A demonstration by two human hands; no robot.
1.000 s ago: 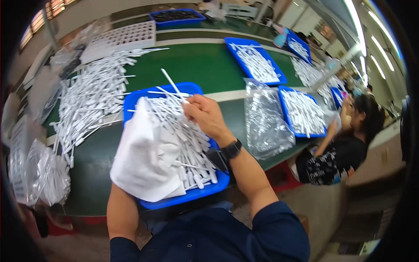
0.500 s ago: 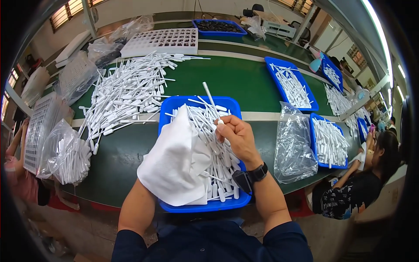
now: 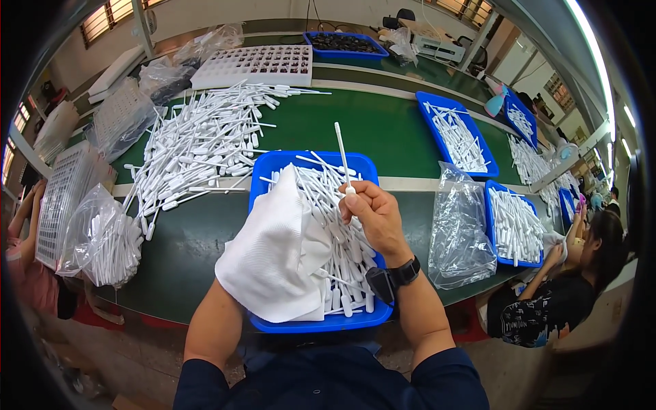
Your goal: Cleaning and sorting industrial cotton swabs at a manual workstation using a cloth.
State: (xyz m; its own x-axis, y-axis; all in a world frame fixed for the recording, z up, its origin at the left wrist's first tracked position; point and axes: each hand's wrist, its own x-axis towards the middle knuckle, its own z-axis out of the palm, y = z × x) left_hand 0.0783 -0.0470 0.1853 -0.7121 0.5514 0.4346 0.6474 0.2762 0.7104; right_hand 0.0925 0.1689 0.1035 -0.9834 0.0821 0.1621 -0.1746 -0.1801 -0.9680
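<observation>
My right hand [image 3: 376, 215] pinches the thick end of a white plastic stick [image 3: 342, 150], its thin shaft standing nearly upright. A ribbed white cloth [image 3: 273, 260] drapes over my left hand, so those fingers are hidden; only my left forearm [image 3: 213, 321] shows below it. Both hands are above a blue tray [image 3: 362, 324], which holds many more white sticks [image 3: 342, 246], thin at one end and thick at the other. The cloth covers the left part of the tray. On my right wrist sits a black band [image 3: 408, 271].
A heap of similar sticks [image 3: 198, 143] lies on the green bench [image 3: 328, 123], front left. A clear bag of sticks [image 3: 109, 246] stands left. At right are an empty-looking clear bag [image 3: 461, 232], a stick-filled blue tray [image 3: 516, 225] and a co-worker [image 3: 560, 301]. A white foam tray [image 3: 253, 67] lies behind.
The stick in my right hand has turned a little more upright, its tip moving up and to the right. The cloth and tray stay nearly the same.
</observation>
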